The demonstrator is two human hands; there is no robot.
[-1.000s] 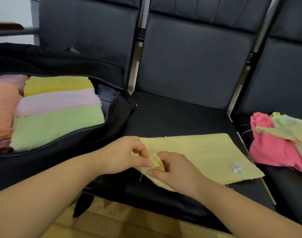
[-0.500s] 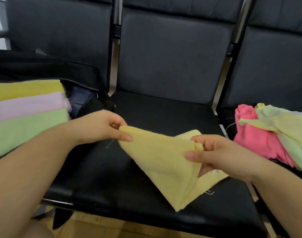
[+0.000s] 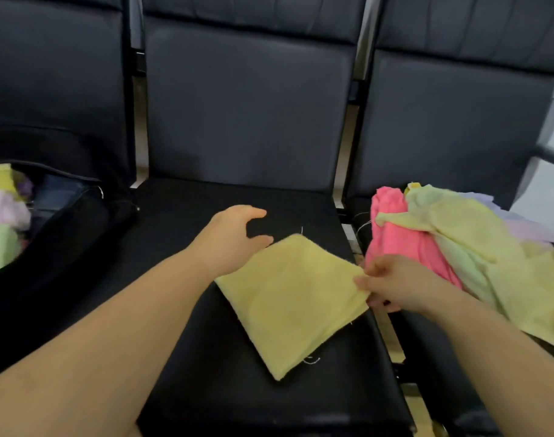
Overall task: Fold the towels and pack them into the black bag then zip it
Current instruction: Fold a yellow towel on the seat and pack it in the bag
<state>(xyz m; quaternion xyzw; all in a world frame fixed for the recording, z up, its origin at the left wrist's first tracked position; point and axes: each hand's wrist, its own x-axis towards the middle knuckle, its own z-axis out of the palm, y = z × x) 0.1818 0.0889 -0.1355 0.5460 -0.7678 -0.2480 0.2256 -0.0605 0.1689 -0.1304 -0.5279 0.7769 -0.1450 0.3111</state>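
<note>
Yellow towel [image 3: 293, 298] folded to a square, flat on middle black seat [image 3: 212, 389], rotated so corners point away and toward the body. Right hand [image 3: 392, 287] pinching towel's right corner, fingers curled around the edge, thumb on top. Left hand [image 3: 234, 236] just past towel's far-left edge, fingers loosely spread and relaxed, holding nothing, thumb tip near the far corner; contact with the cloth not clear. Loose threads at the far corner and near the bottom edge. Unfolded pile right of the right hand on the next seat: pink towel [image 3: 401, 234] touching or just behind the knuckles, pale green/yellow towels [image 3: 477, 247] draped over it, something lilac further right, blurred. Black bag [image 3: 64, 234] well left of the left hand, open, folded towels [image 3: 1, 225] inside, yellow, pink and green visible at frame edge. Chair backs [image 3: 247, 99] beyond both hands.
</note>
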